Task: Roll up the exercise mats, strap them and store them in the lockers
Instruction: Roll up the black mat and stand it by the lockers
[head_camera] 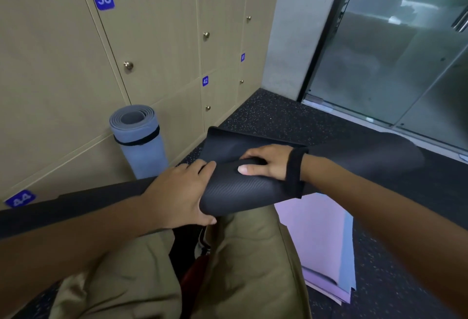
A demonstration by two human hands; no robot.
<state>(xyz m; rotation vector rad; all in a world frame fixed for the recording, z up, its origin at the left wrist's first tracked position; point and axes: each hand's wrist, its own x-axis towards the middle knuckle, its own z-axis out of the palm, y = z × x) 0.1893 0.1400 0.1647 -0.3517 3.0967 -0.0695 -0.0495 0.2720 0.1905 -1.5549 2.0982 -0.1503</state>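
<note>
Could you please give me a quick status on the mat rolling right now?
Left hand and right hand both grip the black mat, partly rolled. Blue mat strapped, upright by closed lockers. Nothing blocking.

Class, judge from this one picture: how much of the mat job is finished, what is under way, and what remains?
Done: the blue mat stands rolled and strapped against the lockers. Under way: the left hand and right hand are rolling the black mat, with a black strap round the right wrist. Left: strapping it, the flat purple mat, and storing everything; every locker door in view is shut.
</note>
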